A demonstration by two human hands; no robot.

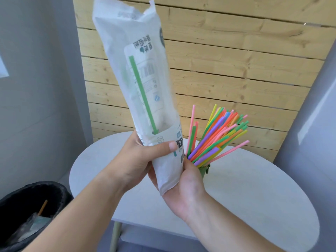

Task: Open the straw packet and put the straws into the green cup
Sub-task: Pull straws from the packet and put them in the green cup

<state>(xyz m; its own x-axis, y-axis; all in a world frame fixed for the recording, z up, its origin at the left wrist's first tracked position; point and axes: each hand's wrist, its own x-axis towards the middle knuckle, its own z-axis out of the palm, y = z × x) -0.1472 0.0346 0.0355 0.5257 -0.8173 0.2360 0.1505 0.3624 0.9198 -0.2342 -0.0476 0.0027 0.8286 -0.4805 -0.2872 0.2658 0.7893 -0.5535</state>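
I hold a long white straw packet [138, 73] upright above the table, its torn end pointing up. One green straw [142, 96] shows through the packet's clear window. My left hand [140, 160] grips the packet's lower part, thumb across the front. My right hand [183, 188] cups the packet's bottom end from below and behind. Just right of my hands, a bunch of coloured straws [218, 137] fans out of the green cup [204, 170], which is mostly hidden behind my right hand.
The cup stands on a white oval table [254, 188] against a wooden slat wall [236, 60]. A black bin [31, 206] with rubbish inside stands on the floor at lower left. Grey walls flank both sides.
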